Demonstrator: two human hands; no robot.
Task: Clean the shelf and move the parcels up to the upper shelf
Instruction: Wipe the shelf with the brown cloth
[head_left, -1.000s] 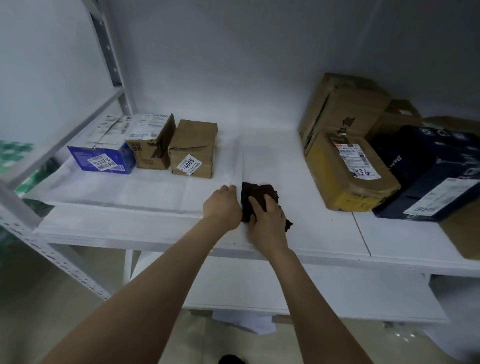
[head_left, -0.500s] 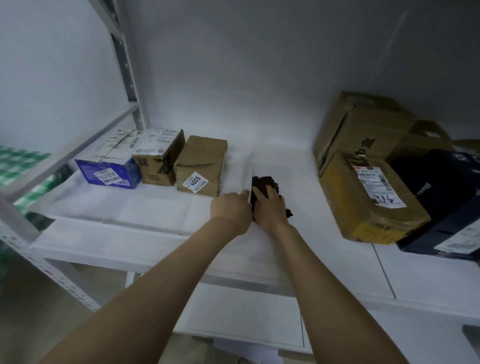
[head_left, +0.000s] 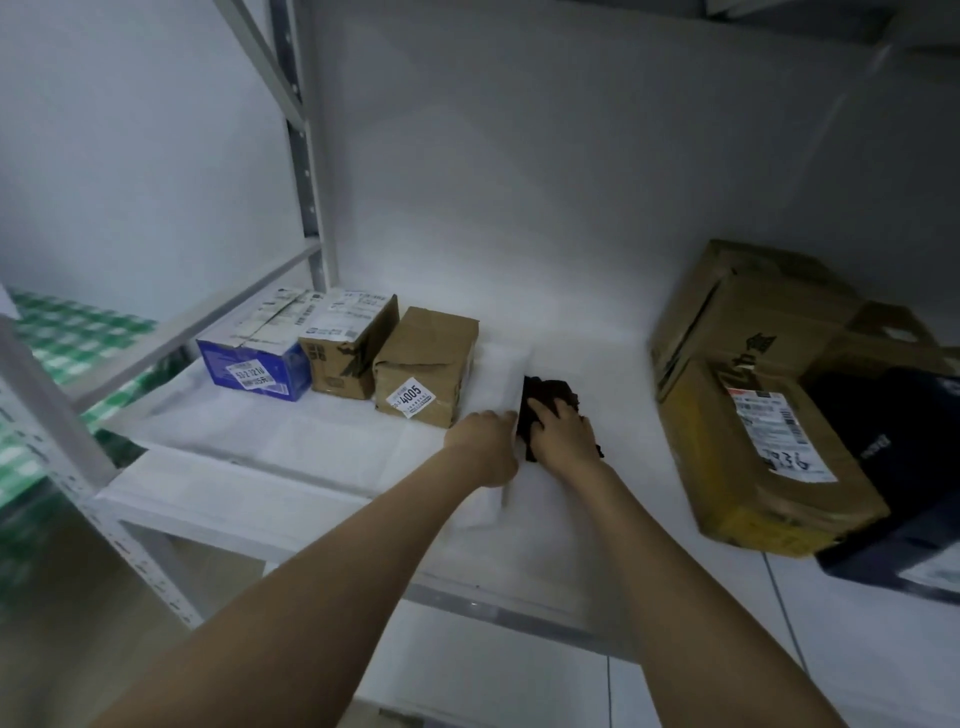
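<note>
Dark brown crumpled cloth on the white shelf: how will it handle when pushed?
Likely floppy: the dark brown crumpled cloth lies bunched in folds under the right hand. Probably light, and should slide on the smooth white shelf, though it may bunch further.

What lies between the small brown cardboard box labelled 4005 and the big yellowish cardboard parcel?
Head view: a dark crumpled cloth under the right hand, the left hand beside it.

A single head-worn view — looking forward and down, close over the white shelf (head_left: 322, 467).
</note>
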